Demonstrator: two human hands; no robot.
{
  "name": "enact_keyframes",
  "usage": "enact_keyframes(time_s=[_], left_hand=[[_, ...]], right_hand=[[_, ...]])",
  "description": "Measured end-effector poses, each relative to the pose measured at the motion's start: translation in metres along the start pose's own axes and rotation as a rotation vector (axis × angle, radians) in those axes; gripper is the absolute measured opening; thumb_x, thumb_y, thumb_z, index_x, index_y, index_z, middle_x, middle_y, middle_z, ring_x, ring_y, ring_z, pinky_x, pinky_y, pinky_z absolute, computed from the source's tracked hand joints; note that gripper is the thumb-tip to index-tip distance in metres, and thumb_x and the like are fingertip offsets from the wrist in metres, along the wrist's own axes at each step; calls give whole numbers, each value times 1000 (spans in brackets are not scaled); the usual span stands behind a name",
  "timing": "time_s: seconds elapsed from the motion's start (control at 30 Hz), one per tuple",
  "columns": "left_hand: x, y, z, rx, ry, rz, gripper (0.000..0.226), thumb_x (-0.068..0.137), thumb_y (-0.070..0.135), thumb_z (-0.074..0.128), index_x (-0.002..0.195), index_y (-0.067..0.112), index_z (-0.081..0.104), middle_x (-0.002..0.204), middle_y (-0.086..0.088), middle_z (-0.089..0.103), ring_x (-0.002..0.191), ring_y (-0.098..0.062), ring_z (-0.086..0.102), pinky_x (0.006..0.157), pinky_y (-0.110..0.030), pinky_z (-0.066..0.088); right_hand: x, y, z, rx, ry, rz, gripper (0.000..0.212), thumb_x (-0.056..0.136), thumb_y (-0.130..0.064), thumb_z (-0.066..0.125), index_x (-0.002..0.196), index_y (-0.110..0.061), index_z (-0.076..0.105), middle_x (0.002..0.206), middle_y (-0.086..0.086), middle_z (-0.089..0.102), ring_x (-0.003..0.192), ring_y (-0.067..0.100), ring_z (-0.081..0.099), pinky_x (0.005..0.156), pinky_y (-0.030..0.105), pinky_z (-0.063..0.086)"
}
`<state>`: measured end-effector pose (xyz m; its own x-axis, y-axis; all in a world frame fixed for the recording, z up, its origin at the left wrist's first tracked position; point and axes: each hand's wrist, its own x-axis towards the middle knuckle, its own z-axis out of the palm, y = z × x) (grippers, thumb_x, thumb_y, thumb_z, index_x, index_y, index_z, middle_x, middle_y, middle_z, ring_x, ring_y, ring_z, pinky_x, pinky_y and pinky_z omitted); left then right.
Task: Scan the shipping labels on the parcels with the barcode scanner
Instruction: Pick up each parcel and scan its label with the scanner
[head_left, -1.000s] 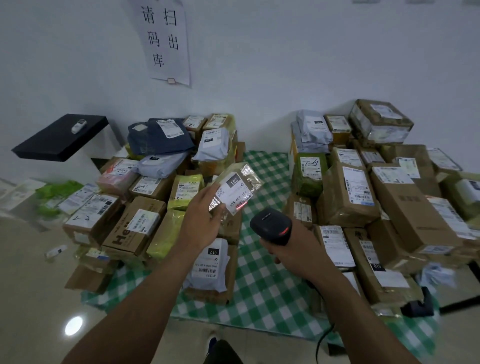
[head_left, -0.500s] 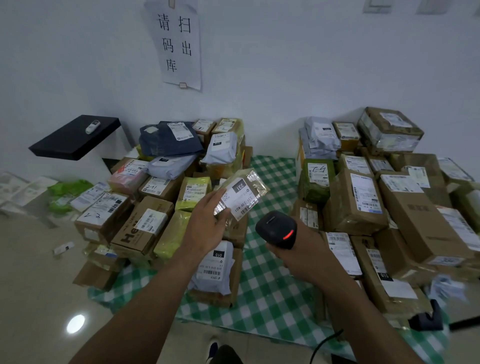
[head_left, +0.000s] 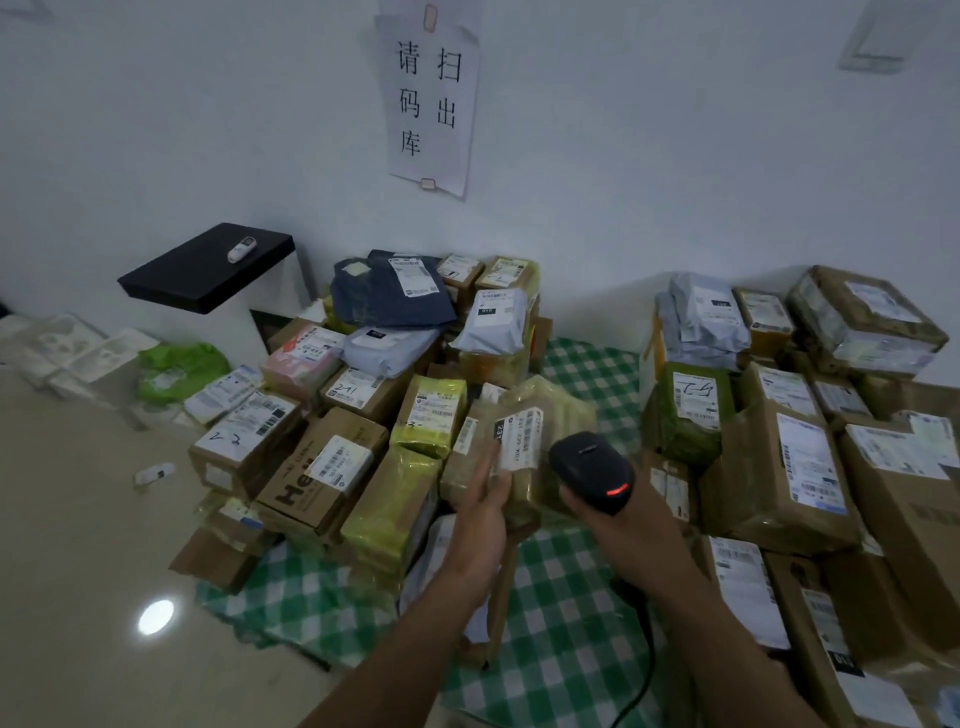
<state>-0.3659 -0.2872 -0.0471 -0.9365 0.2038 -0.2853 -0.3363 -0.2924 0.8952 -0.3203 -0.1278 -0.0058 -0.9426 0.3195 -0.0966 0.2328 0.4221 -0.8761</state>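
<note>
The left hand (head_left: 485, 501) holds a small parcel (head_left: 563, 413) up, its white label (head_left: 518, 441) facing the camera. The right hand (head_left: 631, 522) grips the scanner (head_left: 589, 467) just beside it, a red light glowing on its back. More parcels are piled either side of a green checked cloth (head_left: 566, 618), with a paper sign (head_left: 428, 98) on the wall above.

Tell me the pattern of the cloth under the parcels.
Green-and-white check cloth, clearest in the head view.

"请扫码出库" on sign (head_left: 431, 98); "T-4" (handwritten) on green parcel (head_left: 681, 441)

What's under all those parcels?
A green-and-white checked cloth shows between the parcels. They cover the rest of it, and whatever lies beneath the cloth is hidden.
</note>
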Motion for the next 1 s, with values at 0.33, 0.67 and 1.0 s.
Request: enact_keyframes(time_s=[0.33,0.67,1.0], left_hand=[[57,15,-33,117,99,3,51,91,36,77,134,53,57,127,10,70,109,-17,73,89,-43,62],[113,47,-44,477,56,-65,36,108,45,43,137,33,59,132,1,64,110,-16,63,81,-27,53],[104,36,-23,1416,92,293,84,90,74,52,159,37,22,168,-9,16,156,-33,13,121,-55,22]], right_hand=[[44,-18,17,53,-76,31,58,89,-42,79,140,-29,53,114,-10,66,98,11,67,79,24,49],[60,-4,4,72,-55,57,39,89,-37,79,121,-45,58,105,-14,70,90,11,70,86,49,61],[60,3,2,135,-49,99,36,91,-33,79,122,-32,62,97,3,74,90,28,72,73,42,62]])
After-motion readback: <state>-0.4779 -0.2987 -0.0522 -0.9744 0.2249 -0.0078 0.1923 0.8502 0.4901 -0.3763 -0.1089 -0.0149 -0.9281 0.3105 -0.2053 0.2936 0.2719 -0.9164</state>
